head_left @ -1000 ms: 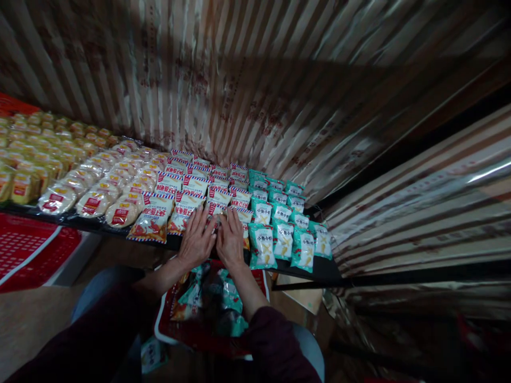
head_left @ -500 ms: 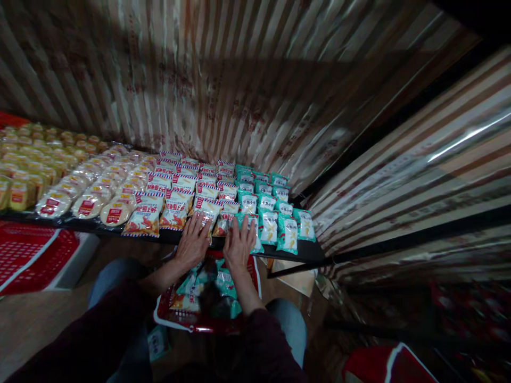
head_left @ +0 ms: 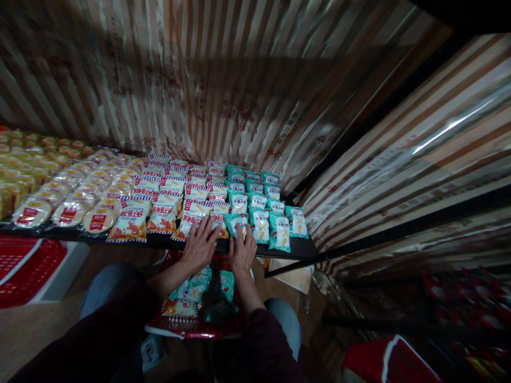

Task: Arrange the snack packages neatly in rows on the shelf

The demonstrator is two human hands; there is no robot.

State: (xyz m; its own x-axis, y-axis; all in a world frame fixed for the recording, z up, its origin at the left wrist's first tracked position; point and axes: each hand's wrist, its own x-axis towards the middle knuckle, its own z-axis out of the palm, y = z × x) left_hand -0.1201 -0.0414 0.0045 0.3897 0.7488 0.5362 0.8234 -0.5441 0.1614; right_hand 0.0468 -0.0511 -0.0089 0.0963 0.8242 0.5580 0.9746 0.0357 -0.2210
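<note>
My left hand [head_left: 199, 247] lies flat with fingers spread at the front edge of a dark shelf [head_left: 167, 242], touching red, white and blue snack packets [head_left: 190, 215]. Beside it, my right hand [head_left: 242, 249] rests flat on a teal snack packet [head_left: 235, 222] at the front of the teal rows [head_left: 261, 205]. Neither hand grips anything. Below the hands, on my lap, a red basket [head_left: 191, 325] holds more teal and red packets.
Round cracker packs [head_left: 67, 210] and yellow packs [head_left: 18, 175] fill the shelf's left part. A striped foil-like wall [head_left: 223, 80] backs the shelf and wraps round the right side. Red crates lie low on the left [head_left: 24, 266] and at the lower right [head_left: 383, 361].
The view has swung right and down. My right hand slid from the red-striped packets over to the teal ones. My left hand stayed at the shelf's front edge.
</note>
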